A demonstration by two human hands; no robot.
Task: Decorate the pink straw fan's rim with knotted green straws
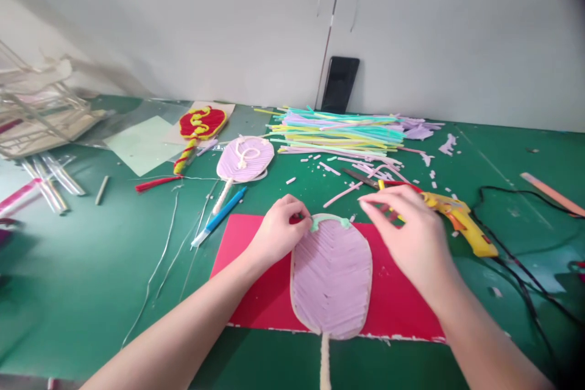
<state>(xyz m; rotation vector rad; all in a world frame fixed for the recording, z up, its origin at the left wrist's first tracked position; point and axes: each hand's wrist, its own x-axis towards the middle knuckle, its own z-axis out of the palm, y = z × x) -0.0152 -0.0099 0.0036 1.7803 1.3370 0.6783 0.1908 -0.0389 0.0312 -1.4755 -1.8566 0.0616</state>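
Observation:
A lilac hand fan (331, 280) with a cream rim and stem lies on a red board (256, 292), its stem pointing towards me. Along its top runs a mint-green chenille stem piece (345, 223), curled at both ends. My left hand (283, 228) is closed at the fan's upper left rim, fingertips beside one green curl. To the right of the fan's top, my right hand (414, 228) hovers with thumb and forefinger tips together in a pinch. Anything between those tips is too small to make out. A thin yellow stick (381, 185) shows behind its fingers.
Bundled pastel chenille stems (338, 133) and clippings lie behind, with scissors (359, 177). A yellow glue gun (466, 228) and black cable are right. A second lilac fan (244, 159), a red-yellow fan (201, 124) and a blue pen (223, 213) lie left. A phone (340, 84) leans on the wall.

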